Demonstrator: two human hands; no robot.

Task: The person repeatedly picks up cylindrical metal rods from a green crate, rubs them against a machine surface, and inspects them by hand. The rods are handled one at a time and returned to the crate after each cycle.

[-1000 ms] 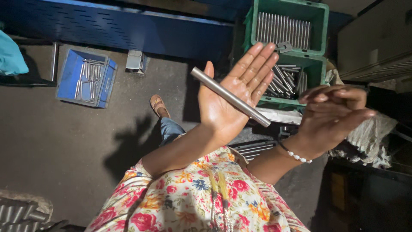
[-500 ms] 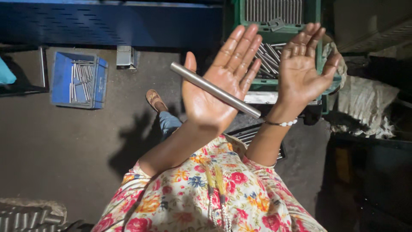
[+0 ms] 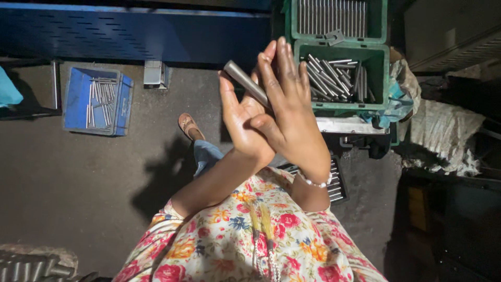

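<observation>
Head view: the right hand [image 3: 292, 112] has closed over the left hand [image 3: 242, 122], palm to palm, where half a second ago the two palms lay open side by side; the steel rod [image 3: 245, 82], which then rested across the bare left palm, is now pressed between them, its upper end jutting up and to the left past the left thumb. Both hands are flat rather than curled, so the rod is sandwiched, not gripped by fingers, a posture that fits rolling it between the palms. A beaded bracelet [image 3: 315, 183] circles the right wrist. Directly behind the hands, and up to their right, stands a green plastic crate [image 3: 383, 78] of loose rods, with a second green crate [image 3: 339, 21] of rods in neat upright rows above it. Well to the left of the hands, a blue tray [image 3: 122, 99] holds a few rods on the dark floor [image 3: 78, 183]. No label or sign is legible.
</observation>
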